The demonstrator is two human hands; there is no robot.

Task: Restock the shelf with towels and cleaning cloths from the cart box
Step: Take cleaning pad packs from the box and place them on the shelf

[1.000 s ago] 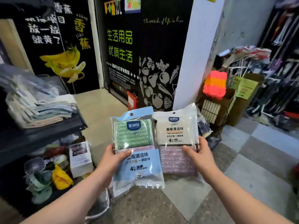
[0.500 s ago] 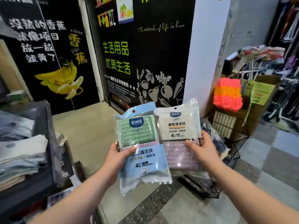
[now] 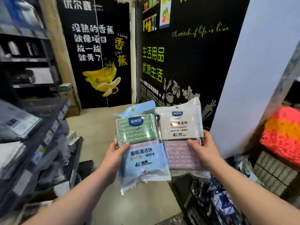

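Observation:
My left hand (image 3: 116,154) grips a blue pack of cleaning cloths (image 3: 142,161) with a green cloth showing through its clear top. Beside it my right hand (image 3: 205,151) holds a white pack of cleaning cloths (image 3: 180,125) whose lower window shows a pink cloth. Both packs are upright at chest height, side by side and touching, in front of a black wall. The dark shelf (image 3: 53,132) stands at the left, blurred, with packed goods lying on it. A black wire cart (image 3: 199,190) sits low at the right, below the white pack.
A white pillar (image 3: 253,78) rises at the right. Pink and orange fluffy goods (image 3: 282,133) sit on a wire basket (image 3: 276,172) at the far right. Black wall posters (image 3: 178,54) face me across a beige floor (image 3: 95,127). More dark shelving (image 3: 24,62) fills the upper left.
The view has swung left and upward towards the shelf. Both hands keep the two packs, held the same way, now higher against the black wall.

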